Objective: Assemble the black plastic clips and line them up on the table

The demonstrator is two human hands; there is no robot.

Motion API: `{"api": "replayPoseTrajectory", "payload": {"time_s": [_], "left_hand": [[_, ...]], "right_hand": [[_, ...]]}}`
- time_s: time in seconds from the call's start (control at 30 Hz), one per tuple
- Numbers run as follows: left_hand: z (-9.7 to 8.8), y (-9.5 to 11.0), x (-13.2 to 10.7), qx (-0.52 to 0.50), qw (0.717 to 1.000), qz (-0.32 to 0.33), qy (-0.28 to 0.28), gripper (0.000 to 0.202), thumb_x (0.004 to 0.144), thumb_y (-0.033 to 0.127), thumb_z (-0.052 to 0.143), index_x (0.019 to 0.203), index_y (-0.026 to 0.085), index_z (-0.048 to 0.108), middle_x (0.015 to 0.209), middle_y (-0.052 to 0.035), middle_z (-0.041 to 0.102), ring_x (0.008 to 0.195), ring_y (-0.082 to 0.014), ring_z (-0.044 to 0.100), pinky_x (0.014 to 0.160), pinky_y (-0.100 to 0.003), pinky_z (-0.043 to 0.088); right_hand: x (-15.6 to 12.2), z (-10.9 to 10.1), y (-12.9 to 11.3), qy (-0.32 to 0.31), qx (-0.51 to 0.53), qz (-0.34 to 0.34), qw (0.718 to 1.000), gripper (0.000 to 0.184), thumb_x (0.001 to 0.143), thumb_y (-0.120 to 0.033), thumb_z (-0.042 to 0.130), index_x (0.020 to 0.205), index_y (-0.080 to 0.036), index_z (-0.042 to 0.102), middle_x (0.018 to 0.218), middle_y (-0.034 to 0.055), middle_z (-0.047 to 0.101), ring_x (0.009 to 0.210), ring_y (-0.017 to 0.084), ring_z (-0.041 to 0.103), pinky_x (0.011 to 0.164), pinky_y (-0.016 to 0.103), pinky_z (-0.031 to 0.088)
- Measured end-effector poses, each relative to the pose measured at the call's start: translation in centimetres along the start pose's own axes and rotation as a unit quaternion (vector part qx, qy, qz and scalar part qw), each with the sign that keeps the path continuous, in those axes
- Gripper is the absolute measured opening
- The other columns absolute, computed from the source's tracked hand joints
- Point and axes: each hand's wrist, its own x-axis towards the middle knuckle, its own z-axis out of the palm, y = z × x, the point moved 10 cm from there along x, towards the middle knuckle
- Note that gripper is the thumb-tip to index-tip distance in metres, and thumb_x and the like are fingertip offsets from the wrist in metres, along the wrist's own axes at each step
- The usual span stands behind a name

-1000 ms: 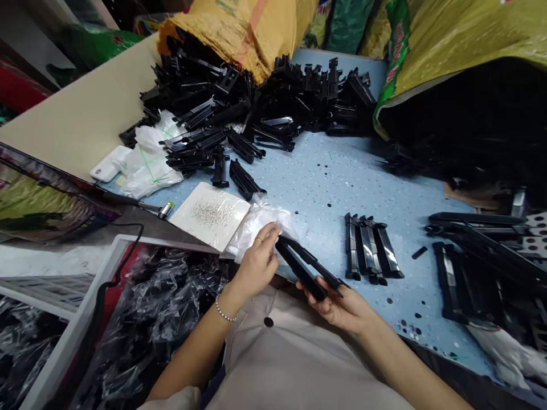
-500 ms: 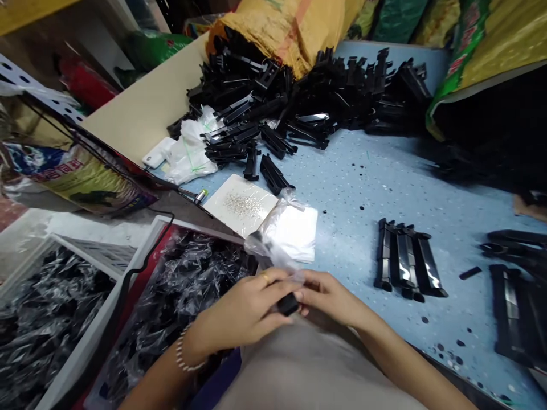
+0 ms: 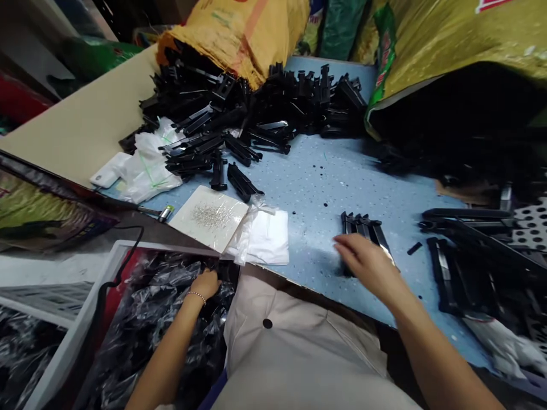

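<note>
My left hand [image 3: 205, 286] is down in the crate [image 3: 123, 245] at lower left, among black plastic parts in clear bags [image 3: 158, 319]. Its fingertips are hidden there, so I cannot tell whether it grips anything. Over the blue tabletop [image 3: 311, 239], my right hand [image 3: 367, 259] reaches across a short row of long black plastic parts [image 3: 363, 222]. Its fingers are stretched out, slightly blurred, and appear to hold nothing. To the left of that row lies a stack of clear plastic bags [image 3: 269, 236], beside a pale board [image 3: 209, 216] sprinkled with tiny pieces.
A heap of loose black parts [image 3: 200, 114] spills from an orange sack [image 3: 243, 34] at the back. A yellow sack [image 3: 448, 45] gapes at right. More black parts [image 3: 470, 245] and a white glove [image 3: 504, 341] lie at right. A screwdriver-like tool [image 3: 164, 213] rests near the left edge.
Earlier both hands were together around a black part in a clear bag. Now they are apart: the left has gone down into the crate, the right over to the row. The view has shifted right.
</note>
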Motion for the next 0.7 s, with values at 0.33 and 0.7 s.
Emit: {"api": "replayPoseTrajectory", "payload": {"time_s": [0.33, 0.7], "left_hand": [[-10.4, 18.2, -3.7, -0.184, 0.905, 0.215, 0.319, 0.015, 0.085, 0.029, 0.060, 0.087, 0.014, 0.062, 0.095, -0.0120, 0.064, 0.094, -0.0254, 0.060, 0.081, -0.037, 0.047], [-8.5, 13.8, 0.9, -0.572, 0.784, 0.199, 0.137, 0.017, 0.073, 0.030, 0.065, 0.068, 0.016, 0.058, 0.060, 0.0029, 0.057, 0.053, -0.0096, 0.051, 0.055, -0.022, 0.040]], "right_hand": [[0.4, 2.0, 4.5, -0.003, -0.277, 0.041, 0.960, 0.023, 0.092, -0.031, 0.048, 0.107, -0.016, 0.057, 0.094, 0.0111, 0.063, 0.088, 0.027, 0.064, 0.063, 0.031, 0.043], [2.1, 5.8, 1.2, -0.067, 0.502, 0.085, 0.858, 0.032, 0.079, -0.049, 0.063, 0.089, -0.018, 0.065, 0.067, -0.0009, 0.058, 0.059, 0.013, 0.051, 0.055, 0.025, 0.042]]}}
